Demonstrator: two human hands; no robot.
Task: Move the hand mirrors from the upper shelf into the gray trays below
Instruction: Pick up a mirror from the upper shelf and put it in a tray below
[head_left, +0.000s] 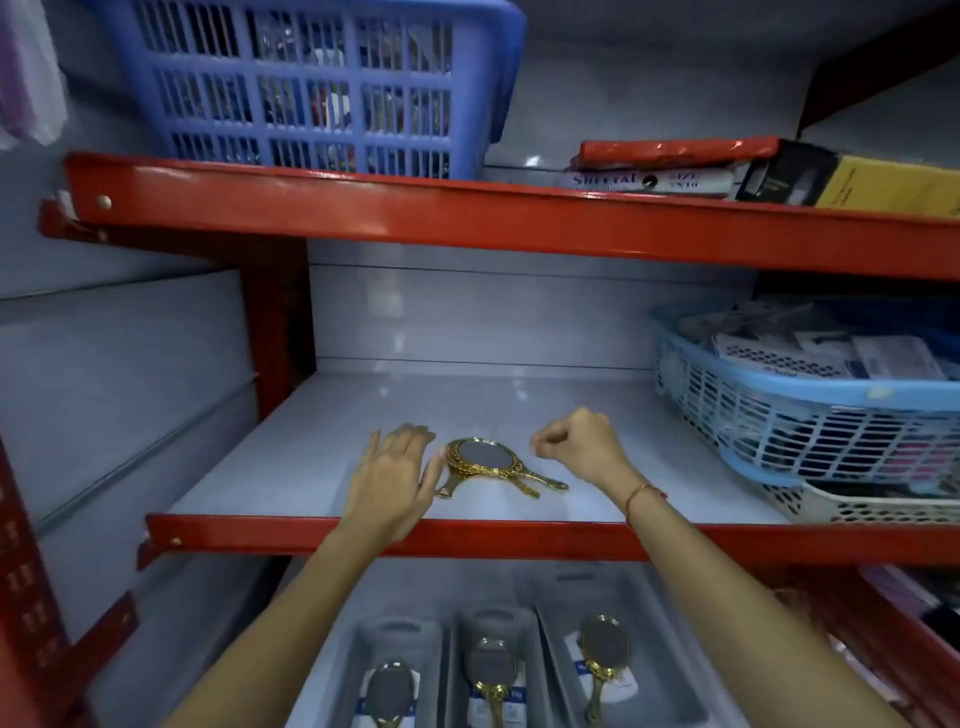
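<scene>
A small stack of gold-framed hand mirrors (485, 460) lies on the white middle shelf (311, 467), handles fanned toward the front. My left hand (395, 478) rests flat and open just left of the stack, its thumb near the rim. My right hand (576, 441) hovers right of the stack with fingers curled shut, holding nothing I can see. Below the shelf stand three gray trays: left tray (343, 670), middle tray (535, 675), right tray (670, 686). Each holds a gold hand mirror: (389, 693), (489, 670), (605, 649).
A red shelf beam (519, 538) runs along the front edge under my wrists. A light blue basket (810, 415) full of packets sits on a white basket (883, 506) at the shelf's right. On the shelf above are a blue crate (311, 88) and boxes (675, 171).
</scene>
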